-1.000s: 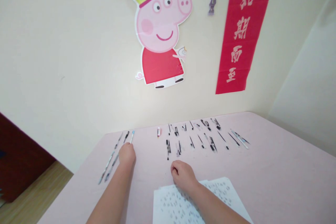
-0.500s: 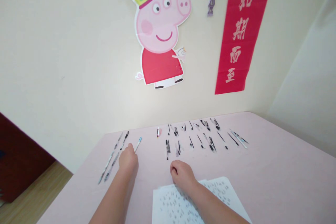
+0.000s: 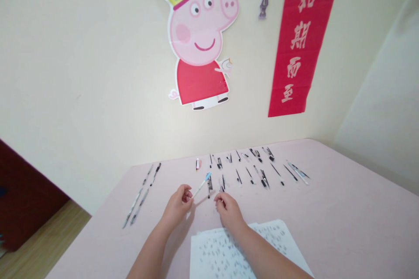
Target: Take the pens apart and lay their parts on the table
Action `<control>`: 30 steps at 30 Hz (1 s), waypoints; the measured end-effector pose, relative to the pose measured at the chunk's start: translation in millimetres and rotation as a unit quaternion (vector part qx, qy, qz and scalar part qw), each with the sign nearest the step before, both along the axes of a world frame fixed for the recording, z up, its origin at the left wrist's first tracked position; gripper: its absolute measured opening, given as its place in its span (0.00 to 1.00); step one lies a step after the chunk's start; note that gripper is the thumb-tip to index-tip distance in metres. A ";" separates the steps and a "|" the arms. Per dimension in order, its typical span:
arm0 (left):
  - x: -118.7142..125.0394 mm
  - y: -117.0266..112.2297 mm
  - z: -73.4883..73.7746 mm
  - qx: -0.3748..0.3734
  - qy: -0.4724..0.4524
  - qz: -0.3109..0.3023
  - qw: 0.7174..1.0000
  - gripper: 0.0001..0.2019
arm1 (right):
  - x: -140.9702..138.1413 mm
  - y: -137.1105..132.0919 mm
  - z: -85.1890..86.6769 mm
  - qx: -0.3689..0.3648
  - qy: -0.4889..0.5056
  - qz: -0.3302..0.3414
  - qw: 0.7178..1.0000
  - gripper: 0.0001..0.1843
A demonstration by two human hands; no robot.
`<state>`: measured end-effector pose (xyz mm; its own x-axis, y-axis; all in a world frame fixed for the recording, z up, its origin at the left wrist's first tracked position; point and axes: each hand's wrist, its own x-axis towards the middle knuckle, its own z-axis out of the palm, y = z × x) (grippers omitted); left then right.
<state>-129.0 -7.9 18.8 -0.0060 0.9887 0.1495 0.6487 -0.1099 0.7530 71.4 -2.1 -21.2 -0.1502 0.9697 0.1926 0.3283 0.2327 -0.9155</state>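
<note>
My left hand [image 3: 178, 204] pinches a white pen with a blue tip [image 3: 201, 185], held tilted up to the right over the pink table [image 3: 343, 222]. My right hand [image 3: 228, 210] is just right of it, its fingers curled over a small pen part by the near row of pen parts [image 3: 244, 179]; what it grips is too small to name. A sheet of paper with scribbled marks [image 3: 229, 253] lies under my right forearm.
Several whole pens [image 3: 141, 194] lie in a line at the table's left. More pen parts [image 3: 242, 156] sit in a far row near the wall. The wall carries a cartoon pig cutout [image 3: 199, 39] and a red banner [image 3: 299, 39]. Wood floor [image 3: 29, 257] shows at left.
My left hand lifted the blue-tipped pen from the left group and carried it right toward the centre. My right hand moved slightly forward toward the near row of parts.
</note>
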 end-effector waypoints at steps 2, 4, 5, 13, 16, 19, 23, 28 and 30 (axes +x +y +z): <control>5.6 -7.9 5.8 -0.007 0.025 -0.034 0.999 0.14 | 0.2 2.8 -1.9 -0.018 0.095 -0.034 0.995 0.11; 8.6 -13.9 8.7 -0.023 0.057 -0.057 0.996 0.15 | 0.7 4.6 -2.2 -0.036 0.164 -0.055 0.984 0.17; 9.2 -15.9 9.1 -0.029 0.074 -0.064 0.995 0.15 | 1.0 5.0 -2.0 -0.044 0.186 -0.057 0.980 0.19; 17.5 -26.2 13.0 -0.041 0.189 -0.103 0.976 0.16 | -0.9 4.9 -0.6 -0.048 0.196 -0.023 0.979 0.19; 27.1 -30.7 14.1 -0.035 0.211 -0.109 0.971 0.16 | -2.0 3.8 0.9 -0.060 0.203 -0.008 0.977 0.20; 36.8 -32.8 11.9 -0.041 0.222 -0.118 0.967 0.14 | -2.4 2.6 2.8 -0.053 0.202 0.004 0.978 0.20; 46.7 -32.9 8.6 -0.054 0.238 -0.113 0.963 0.13 | -3.0 1.2 3.5 -0.049 0.188 0.020 0.981 0.18; 53.7 -32.2 5.7 -0.031 0.210 -0.097 0.972 0.12 | -6.1 -0.3 2.3 -0.039 0.183 0.041 0.982 0.14; 54.3 -31.4 3.1 -0.028 0.203 -0.090 0.975 0.11 | -7.4 -1.0 2.6 -0.043 0.184 0.046 0.981 0.14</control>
